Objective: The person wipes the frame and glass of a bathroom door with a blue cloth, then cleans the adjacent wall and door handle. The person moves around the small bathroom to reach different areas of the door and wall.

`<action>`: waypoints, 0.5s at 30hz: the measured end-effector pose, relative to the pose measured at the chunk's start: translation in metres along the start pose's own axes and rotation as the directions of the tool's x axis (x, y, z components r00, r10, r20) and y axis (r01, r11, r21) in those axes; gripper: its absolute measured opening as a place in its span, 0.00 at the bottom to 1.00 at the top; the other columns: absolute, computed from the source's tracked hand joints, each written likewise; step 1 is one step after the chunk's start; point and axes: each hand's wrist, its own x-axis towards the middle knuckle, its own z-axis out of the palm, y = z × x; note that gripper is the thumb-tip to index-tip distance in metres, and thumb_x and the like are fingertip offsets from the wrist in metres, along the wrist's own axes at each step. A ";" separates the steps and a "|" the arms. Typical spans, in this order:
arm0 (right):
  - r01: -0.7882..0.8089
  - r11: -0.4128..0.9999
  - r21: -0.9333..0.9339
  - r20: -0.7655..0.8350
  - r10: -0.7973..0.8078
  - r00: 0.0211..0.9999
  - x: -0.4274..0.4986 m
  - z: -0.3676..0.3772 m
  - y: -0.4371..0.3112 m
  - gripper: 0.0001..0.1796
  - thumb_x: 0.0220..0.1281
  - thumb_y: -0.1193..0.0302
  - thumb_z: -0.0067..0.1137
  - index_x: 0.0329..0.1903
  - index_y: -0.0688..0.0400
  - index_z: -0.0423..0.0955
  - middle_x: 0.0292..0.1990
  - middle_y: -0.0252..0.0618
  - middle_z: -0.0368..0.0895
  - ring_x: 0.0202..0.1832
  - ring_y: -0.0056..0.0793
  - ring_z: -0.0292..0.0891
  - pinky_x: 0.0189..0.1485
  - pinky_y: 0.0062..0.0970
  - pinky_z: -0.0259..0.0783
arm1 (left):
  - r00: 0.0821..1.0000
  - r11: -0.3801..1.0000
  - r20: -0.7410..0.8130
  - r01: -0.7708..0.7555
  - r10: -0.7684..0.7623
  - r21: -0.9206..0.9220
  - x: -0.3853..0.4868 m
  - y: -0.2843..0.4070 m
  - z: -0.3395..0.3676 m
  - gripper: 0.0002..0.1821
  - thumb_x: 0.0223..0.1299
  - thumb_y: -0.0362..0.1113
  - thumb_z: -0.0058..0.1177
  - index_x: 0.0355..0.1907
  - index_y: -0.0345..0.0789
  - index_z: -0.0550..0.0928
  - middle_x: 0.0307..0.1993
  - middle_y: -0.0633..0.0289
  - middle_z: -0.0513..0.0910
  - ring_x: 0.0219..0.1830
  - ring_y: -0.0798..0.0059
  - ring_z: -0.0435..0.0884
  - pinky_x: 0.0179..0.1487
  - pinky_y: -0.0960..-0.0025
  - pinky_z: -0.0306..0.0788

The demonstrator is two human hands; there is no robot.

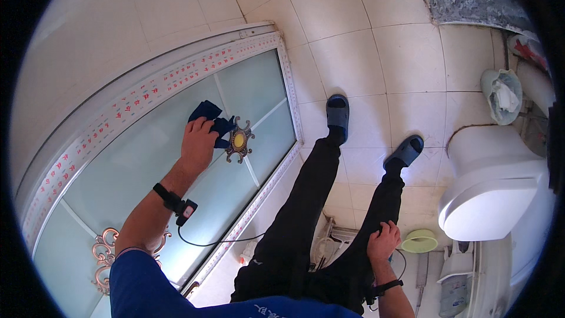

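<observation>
My left hand presses a bunched dark blue cloth against the frosted glass door panel. The cloth touches the left edge of a bronze-coloured ornament with a yellow centre. A black strap with a small device and a cable is round my left wrist. My right hand rests by my black-trousered leg, its fingers loosely curled. Whether it grips anything is hidden. A second strap is round my right wrist.
A white toilet with its lid down stands at the right. Near it are a lined waste bin and a green basin. The door's white frame bears printed film. My slippers stand on floor tiles.
</observation>
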 end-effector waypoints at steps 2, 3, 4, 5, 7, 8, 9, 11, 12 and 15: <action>-0.005 1.000 0.012 0.010 0.005 1.000 0.002 0.001 0.003 0.21 0.56 0.73 0.63 0.55 0.55 0.81 0.65 0.46 0.76 0.71 0.52 0.66 0.72 0.56 0.60 | 0.999 1.000 -0.034 -0.013 0.013 0.004 0.008 0.002 0.010 0.12 0.56 0.32 0.60 0.43 0.41 0.90 0.62 0.56 0.82 0.72 0.54 0.72 0.75 0.48 0.63; -0.006 1.000 0.020 0.018 0.006 1.000 0.003 0.001 0.005 0.21 0.56 0.73 0.63 0.54 0.55 0.81 0.65 0.46 0.76 0.71 0.53 0.66 0.72 0.56 0.60 | 0.999 1.000 -0.048 -0.021 0.021 0.003 0.016 0.004 0.019 0.12 0.57 0.32 0.60 0.43 0.41 0.90 0.62 0.56 0.82 0.72 0.54 0.72 0.75 0.49 0.63; -0.016 1.000 0.021 0.012 0.015 1.000 0.004 0.001 0.006 0.20 0.56 0.73 0.63 0.54 0.55 0.81 0.65 0.46 0.76 0.71 0.53 0.67 0.71 0.56 0.60 | 0.998 0.999 -0.053 -0.046 0.046 0.009 0.029 0.006 0.031 0.11 0.57 0.33 0.60 0.42 0.41 0.90 0.60 0.56 0.83 0.71 0.54 0.72 0.75 0.49 0.63; -0.019 0.999 0.038 0.026 0.018 0.999 0.005 0.002 0.007 0.20 0.56 0.73 0.63 0.54 0.55 0.80 0.65 0.45 0.76 0.70 0.53 0.67 0.71 0.56 0.60 | 0.995 0.997 -0.058 -0.079 0.080 0.014 0.048 0.009 0.044 0.10 0.57 0.34 0.59 0.41 0.40 0.90 0.59 0.55 0.83 0.71 0.53 0.72 0.75 0.49 0.63; -0.049 0.998 0.049 0.036 0.048 0.998 0.007 0.002 0.007 0.20 0.56 0.74 0.63 0.53 0.55 0.80 0.65 0.45 0.76 0.70 0.53 0.67 0.71 0.57 0.60 | 0.988 0.991 -0.078 -0.132 0.134 0.040 0.093 0.014 0.073 0.10 0.58 0.35 0.58 0.40 0.40 0.90 0.57 0.55 0.84 0.70 0.53 0.73 0.74 0.50 0.63; -0.038 0.997 0.062 0.029 0.036 0.999 0.008 0.002 0.007 0.20 0.55 0.74 0.62 0.53 0.55 0.80 0.65 0.45 0.76 0.70 0.53 0.67 0.71 0.57 0.60 | 0.986 0.988 -0.085 -0.140 0.145 0.059 0.114 0.017 0.089 0.10 0.58 0.36 0.58 0.40 0.40 0.90 0.56 0.56 0.84 0.69 0.54 0.73 0.74 0.50 0.63; -0.037 0.997 0.067 0.030 0.035 0.999 0.009 0.002 0.006 0.20 0.55 0.75 0.62 0.53 0.55 0.80 0.65 0.45 0.76 0.70 0.53 0.67 0.72 0.56 0.60 | 0.984 0.986 -0.095 -0.145 0.152 0.081 0.130 0.021 0.105 0.10 0.58 0.36 0.58 0.40 0.41 0.90 0.55 0.57 0.84 0.69 0.54 0.74 0.74 0.50 0.64; -0.037 0.996 0.081 0.040 0.034 0.999 0.011 0.000 0.003 0.20 0.55 0.76 0.62 0.53 0.56 0.80 0.65 0.46 0.76 0.69 0.54 0.68 0.72 0.56 0.60 | 0.989 0.988 -0.031 -0.142 0.145 0.065 0.169 0.025 0.135 0.11 0.59 0.35 0.59 0.42 0.43 0.91 0.58 0.57 0.84 0.69 0.55 0.73 0.74 0.50 0.63; -0.041 0.995 0.089 0.047 0.037 0.998 0.013 -0.001 0.001 0.20 0.55 0.77 0.61 0.53 0.56 0.80 0.65 0.46 0.76 0.69 0.54 0.68 0.72 0.55 0.60 | 0.990 0.989 -0.011 -0.140 0.141 0.056 0.189 0.026 0.149 0.12 0.59 0.34 0.59 0.44 0.44 0.91 0.60 0.57 0.83 0.70 0.55 0.73 0.75 0.50 0.63; -0.055 0.994 0.096 0.057 0.050 0.997 0.020 -0.007 -0.006 0.21 0.54 0.78 0.61 0.53 0.57 0.80 0.65 0.47 0.76 0.69 0.55 0.68 0.72 0.54 0.60 | 0.983 0.979 -0.041 -0.175 0.180 0.104 0.238 0.033 0.184 0.10 0.61 0.38 0.59 0.39 0.43 0.93 0.53 0.60 0.85 0.68 0.57 0.74 0.73 0.51 0.64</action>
